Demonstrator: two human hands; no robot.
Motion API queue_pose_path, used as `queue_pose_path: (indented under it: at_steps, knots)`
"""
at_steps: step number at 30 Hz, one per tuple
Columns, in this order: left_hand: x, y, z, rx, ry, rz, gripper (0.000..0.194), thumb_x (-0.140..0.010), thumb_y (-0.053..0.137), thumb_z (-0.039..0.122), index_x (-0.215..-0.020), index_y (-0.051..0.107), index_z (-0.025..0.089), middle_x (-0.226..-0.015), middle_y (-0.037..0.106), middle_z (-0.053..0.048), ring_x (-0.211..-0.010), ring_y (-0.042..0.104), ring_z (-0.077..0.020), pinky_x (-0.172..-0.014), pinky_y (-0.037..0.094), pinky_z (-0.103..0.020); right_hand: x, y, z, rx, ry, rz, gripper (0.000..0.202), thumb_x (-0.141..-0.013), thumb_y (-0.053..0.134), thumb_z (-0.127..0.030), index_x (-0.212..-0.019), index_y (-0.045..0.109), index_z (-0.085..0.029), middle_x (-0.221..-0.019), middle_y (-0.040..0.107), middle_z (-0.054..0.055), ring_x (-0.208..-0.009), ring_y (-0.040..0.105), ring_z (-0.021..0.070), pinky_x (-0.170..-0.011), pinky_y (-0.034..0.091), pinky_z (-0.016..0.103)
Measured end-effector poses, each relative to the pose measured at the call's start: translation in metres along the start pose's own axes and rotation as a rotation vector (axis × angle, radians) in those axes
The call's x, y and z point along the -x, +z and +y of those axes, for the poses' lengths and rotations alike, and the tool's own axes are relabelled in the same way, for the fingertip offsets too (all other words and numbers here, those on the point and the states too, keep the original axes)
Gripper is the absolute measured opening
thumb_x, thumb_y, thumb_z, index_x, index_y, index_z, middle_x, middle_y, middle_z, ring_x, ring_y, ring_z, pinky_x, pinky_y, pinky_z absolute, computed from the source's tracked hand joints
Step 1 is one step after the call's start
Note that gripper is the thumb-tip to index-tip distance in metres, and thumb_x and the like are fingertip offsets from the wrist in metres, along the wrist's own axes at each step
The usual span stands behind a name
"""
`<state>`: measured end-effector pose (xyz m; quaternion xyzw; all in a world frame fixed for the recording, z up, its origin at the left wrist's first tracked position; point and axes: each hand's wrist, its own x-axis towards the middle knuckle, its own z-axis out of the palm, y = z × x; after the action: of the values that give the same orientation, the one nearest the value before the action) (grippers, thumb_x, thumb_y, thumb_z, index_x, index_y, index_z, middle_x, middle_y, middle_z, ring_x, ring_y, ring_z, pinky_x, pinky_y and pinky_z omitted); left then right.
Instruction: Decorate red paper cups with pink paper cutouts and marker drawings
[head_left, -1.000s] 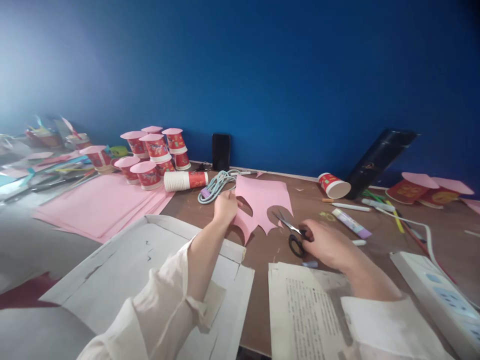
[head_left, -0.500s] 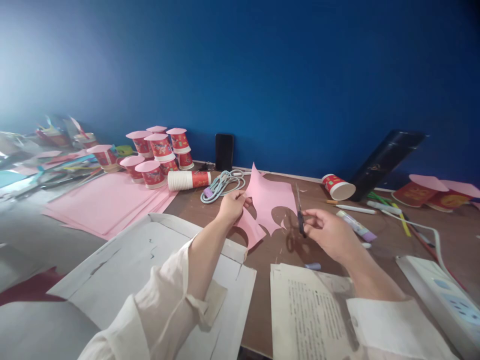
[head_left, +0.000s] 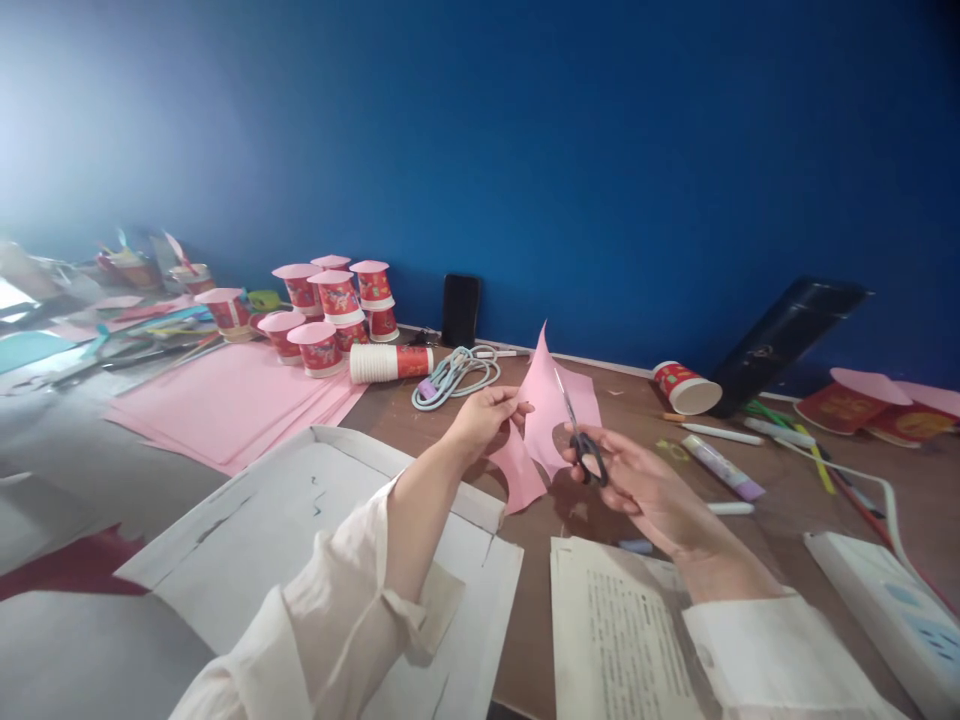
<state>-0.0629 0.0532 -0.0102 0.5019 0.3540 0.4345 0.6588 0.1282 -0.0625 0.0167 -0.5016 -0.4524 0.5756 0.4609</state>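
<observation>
Between the fingers of my left hand (head_left: 491, 420) is a sheet of pink paper (head_left: 541, 425), held up over the brown table. Curved pieces have been cut from its lower edge, and one corner points upward. My right hand (head_left: 637, 480) grips scissors (head_left: 589, 458) by their black handles. The blades point up and to the left, in front of the paper's right part; whether they touch it I cannot tell. Beyond my left hand lies a coiled grey cable (head_left: 457, 378). A glue stick (head_left: 724, 467) rests to the right of my right hand.
Red paper cups (head_left: 335, 297) topped with pink discs stand stacked at the left, behind pink sheets (head_left: 225, 400). A phone (head_left: 460, 310) leans on the blue wall. At the right are a tipped cup (head_left: 684, 387), a black flask (head_left: 787, 340) and a power strip (head_left: 892, 610). Printed pages (head_left: 622, 640) lie in front.
My right hand has brought the scissors left, closer to the pink paper, and turned them so the handle loops show. The paper has bent and looks narrower. The view has shifted slightly.
</observation>
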Motion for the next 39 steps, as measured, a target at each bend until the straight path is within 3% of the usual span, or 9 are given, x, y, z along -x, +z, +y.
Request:
queue_pose_path:
  at_steps: [4, 10, 19, 24, 28, 30, 35, 39]
  knots:
    - [0.001, 0.002, 0.004, 0.164, -0.018, -0.011, 0.018, -0.087, 0.05, 0.008, -0.088, 0.068, 0.009, -0.068, 0.064, -0.004, -0.054, 0.052, -0.0051, -0.055, 0.038, -0.018, -0.001, 0.0, 0.003, -0.055, 0.139, -0.051, 0.041, -0.078, 0.074, -0.045, -0.111, 0.068, -0.022, -0.084, 0.063, 0.005, -0.066, 0.055, 0.0092, -0.034, 0.019, 0.012]
    - [0.002, 0.002, 0.005, 0.286, -0.004, -0.042, 0.017, -0.085, 0.049, 0.004, -0.091, 0.065, 0.006, -0.073, 0.065, -0.006, -0.056, 0.053, -0.0043, -0.058, 0.041, -0.017, -0.003, 0.002, 0.006, -0.03, 0.241, -0.114, 0.041, -0.075, 0.077, -0.045, -0.108, 0.071, -0.021, -0.087, 0.063, 0.006, -0.066, 0.056, 0.0094, -0.033, 0.019, 0.01]
    - [0.005, 0.0, 0.0, 0.283, 0.002, -0.189, 0.036, -0.081, 0.06, 0.012, -0.117, 0.055, 0.008, -0.074, 0.067, -0.005, -0.057, 0.056, -0.0084, -0.059, 0.041, -0.022, -0.006, 0.011, 0.007, 0.103, 0.09, -0.045, 0.056, -0.072, 0.078, -0.051, -0.117, 0.069, -0.019, -0.083, 0.065, 0.006, -0.067, 0.056, 0.0128, -0.043, 0.029, 0.019]
    - [0.007, 0.003, -0.001, 0.28, 0.003, -0.263, 0.042, -0.078, 0.068, 0.018, -0.117, 0.056, 0.008, -0.074, 0.069, -0.005, -0.057, 0.055, -0.0082, -0.061, 0.04, -0.022, -0.009, 0.007, 0.01, 0.143, 0.023, -0.055, 0.049, -0.073, 0.077, -0.05, -0.112, 0.073, -0.02, -0.082, 0.065, 0.003, -0.068, 0.055, 0.0129, -0.056, 0.039, 0.024]
    - [0.009, 0.003, 0.001, 0.273, -0.024, -0.282, 0.046, -0.076, 0.071, 0.02, -0.117, 0.056, 0.008, -0.074, 0.069, -0.005, -0.058, 0.056, -0.008, -0.06, 0.039, -0.021, -0.009, 0.005, 0.009, 0.22, -0.014, -0.026, 0.04, -0.074, 0.076, -0.05, -0.098, 0.076, -0.017, -0.071, 0.061, 0.001, -0.06, 0.051, 0.0109, -0.052, 0.037, 0.024]
    - [0.009, 0.002, 0.001, 0.251, -0.01, -0.281, 0.047, -0.077, 0.07, 0.022, -0.119, 0.055, 0.009, -0.076, 0.069, -0.006, -0.06, 0.056, -0.0082, -0.062, 0.04, -0.022, -0.009, 0.005, 0.008, 0.242, -0.018, 0.002, 0.043, -0.074, 0.076, -0.05, -0.1, 0.076, -0.016, -0.065, 0.058, 0.0, -0.055, 0.049, 0.0097, -0.05, 0.037, 0.024]
    - [0.009, -0.001, 0.004, 0.046, 0.068, -0.175, 0.045, -0.082, 0.064, 0.025, -0.124, 0.054, 0.012, -0.087, 0.072, -0.007, -0.066, 0.058, -0.01, -0.065, 0.042, -0.024, -0.011, 0.001, 0.011, 0.136, 0.0, 0.116, 0.054, -0.069, 0.08, -0.048, -0.113, 0.073, -0.019, -0.07, 0.061, -0.001, -0.055, 0.051, 0.0086, -0.051, 0.04, 0.023]
    - [0.005, -0.009, 0.01, -0.3, 0.23, 0.207, 0.023, -0.083, 0.061, 0.026, -0.104, 0.061, 0.016, -0.088, 0.074, -0.006, -0.078, 0.064, -0.0147, -0.077, 0.044, -0.028, -0.016, -0.004, 0.017, 0.044, -0.048, 0.227, 0.056, -0.066, 0.083, -0.047, -0.114, 0.074, -0.021, -0.074, 0.064, 0.002, -0.06, 0.056, 0.0108, -0.052, 0.043, 0.022]
